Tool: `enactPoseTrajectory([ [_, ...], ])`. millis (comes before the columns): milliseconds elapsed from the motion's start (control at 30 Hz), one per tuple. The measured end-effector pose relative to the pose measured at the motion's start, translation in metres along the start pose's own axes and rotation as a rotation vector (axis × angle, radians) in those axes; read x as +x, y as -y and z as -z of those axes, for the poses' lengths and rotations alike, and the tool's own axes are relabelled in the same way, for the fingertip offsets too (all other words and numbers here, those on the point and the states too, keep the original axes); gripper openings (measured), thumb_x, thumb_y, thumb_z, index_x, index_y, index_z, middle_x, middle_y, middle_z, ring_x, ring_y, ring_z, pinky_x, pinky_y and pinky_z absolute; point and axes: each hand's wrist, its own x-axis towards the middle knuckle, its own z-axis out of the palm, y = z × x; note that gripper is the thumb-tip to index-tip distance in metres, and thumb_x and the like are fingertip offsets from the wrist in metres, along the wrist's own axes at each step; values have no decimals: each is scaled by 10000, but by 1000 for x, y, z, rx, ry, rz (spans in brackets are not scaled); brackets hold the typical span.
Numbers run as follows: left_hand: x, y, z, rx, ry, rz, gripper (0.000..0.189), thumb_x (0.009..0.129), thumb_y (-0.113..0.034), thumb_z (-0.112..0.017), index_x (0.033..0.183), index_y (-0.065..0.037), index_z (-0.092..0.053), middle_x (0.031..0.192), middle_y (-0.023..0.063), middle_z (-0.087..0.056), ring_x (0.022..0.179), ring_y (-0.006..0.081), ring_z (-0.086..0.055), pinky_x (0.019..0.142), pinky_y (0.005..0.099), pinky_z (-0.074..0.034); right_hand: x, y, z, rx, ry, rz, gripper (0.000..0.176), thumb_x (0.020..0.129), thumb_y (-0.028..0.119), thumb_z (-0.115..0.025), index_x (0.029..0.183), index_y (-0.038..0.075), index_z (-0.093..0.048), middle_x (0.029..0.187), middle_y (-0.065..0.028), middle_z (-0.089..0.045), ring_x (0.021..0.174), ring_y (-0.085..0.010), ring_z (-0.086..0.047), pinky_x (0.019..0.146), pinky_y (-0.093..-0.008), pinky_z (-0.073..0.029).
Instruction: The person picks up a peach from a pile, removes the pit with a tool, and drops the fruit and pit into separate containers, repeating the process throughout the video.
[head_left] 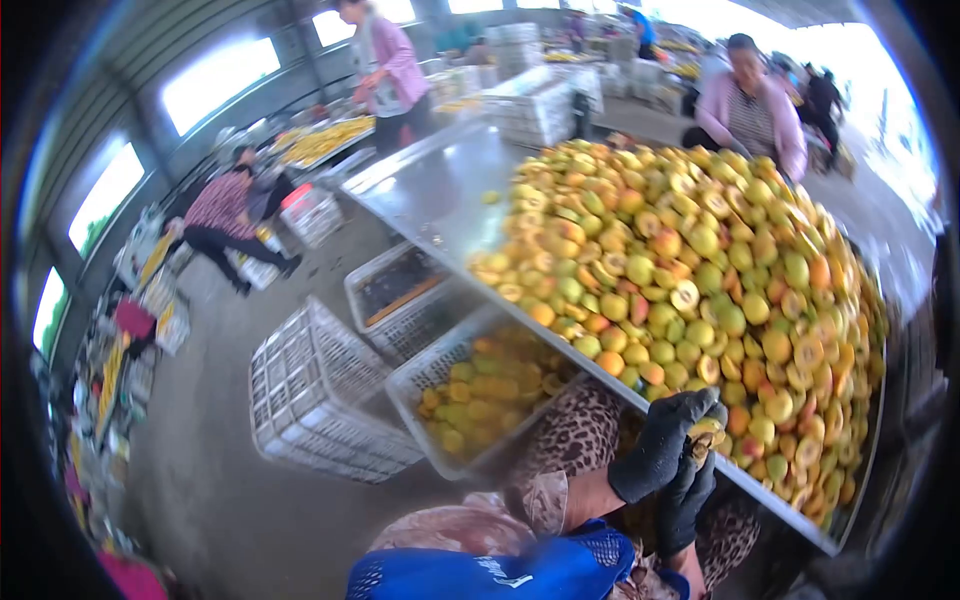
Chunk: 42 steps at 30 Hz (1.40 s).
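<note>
My left hand (655,445), in a black glove, is closed around a small yellow apricot (707,432) at the near edge of a metal table. Just below it my right hand (683,505), gloved too, has its fingers closed against the same fruit, which looks cut and brown inside. Whether a tool is between the fingers I cannot make out. Past my hands lies a large heap of apricots (690,290), yellow, green and red-blushed, many cut in half with brown hollows showing.
The metal table (440,190) tilts across the view. Beside my knees stand a crate of fruit (470,400), a dark-bottomed crate (395,290) and a white crate (320,390). A person in pink (755,110) sits across the heap; other people work farther back.
</note>
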Motion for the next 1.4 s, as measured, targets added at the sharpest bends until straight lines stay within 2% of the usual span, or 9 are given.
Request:
enactPoseTrajectory([
  [433, -23, -35, 20, -19, -84, -214, 318, 1008, -304, -682, 853, -29, -727, 742, 15, -692, 630, 64, -605, 569, 233, -479, -13, -20, -28, 31, 199, 34, 302, 1101, 264, -462, 1231, 21, -584, 1023, -43, -629, 900, -150, -609, 757, -286, -499],
  [667, -29, -32, 18, 21, 590, -28, 386, 1010, -306, -636, 740, -33, -674, 693, 74, -699, 552, 130, -628, 525, 302, -495, -27, -32, 13, 593, 378, -389, 246, 1049, 200, -549, 1262, 83, -590, 966, 38, -599, 803, -80, -576, 664, -244, -477],
  [733, -5, -4, 30, 160, 528, -312, 248, 975, -238, -643, 845, -31, -685, 759, 68, -711, 782, 169, -681, 795, 352, -542, -27, -7, 17, 557, 468, -440, 268, 1039, 185, -559, 1285, 81, -585, 979, 38, -605, 802, -75, -575, 661, -244, -479],
  [867, 2, -50, 85, 57, -115, -36, 182, 966, -219, -553, 949, -77, -665, 782, 38, -648, 788, 179, -658, 753, 347, -542, -31, 16, 22, 175, 516, -358, 260, 1006, 250, -603, 1201, 78, -606, 943, -84, -665, 812, -223, -648, 685, -361, -509],
  [933, 49, -43, 197, 1117, -130, -447, 222, 989, -240, -554, 885, -89, -680, 699, 58, -594, 692, 187, -608, 657, 409, -498, -44, -41, 37, -425, 505, -196, 285, 984, 321, -631, 1123, 72, -629, 839, -202, -692, 767, -366, -690, 668, -473, -516],
  [1000, 85, -27, 213, 1243, -418, -621, 250, 977, -196, -587, 930, -1, -737, 896, 204, -719, 879, 328, -679, 767, 439, -544, -69, -60, 58, -619, 484, -228, 322, 969, 351, -636, 1112, 62, -629, 812, -249, -670, 776, -427, -677, 681, -519, -507],
  [1100, 83, 11, 79, 1252, -47, -650, 225, 916, -131, -715, 1100, -3, -738, 1317, 204, -647, 1245, 344, -591, 1043, 423, -477, -61, -28, 61, -644, 466, -307, 342, 970, 376, -629, 1077, 51, -630, 808, -258, -669, 799, -459, -673, 695, -543, -507],
  [1267, 135, 159, -19, 1200, 672, -701, 462, 795, -197, -799, 1221, -63, -680, 1270, 183, -658, 1283, 338, -575, 1051, 426, -483, -54, -11, 86, -529, 267, -379, 377, 978, 393, -634, 1046, 23, -610, 878, -282, -677, 827, -460, -665, 690, -523, -514],
  [1400, 144, 176, -32, 1609, 836, -866, 419, 785, -184, -796, 1183, -99, -698, 1152, 145, -678, 1113, 314, -628, 927, 417, -531, -80, -18, 107, -329, 40, -402, 253, 984, 256, -681, 1075, 24, -641, 856, -56, -691, 786, -123, -632, 688, -334, -512],
])
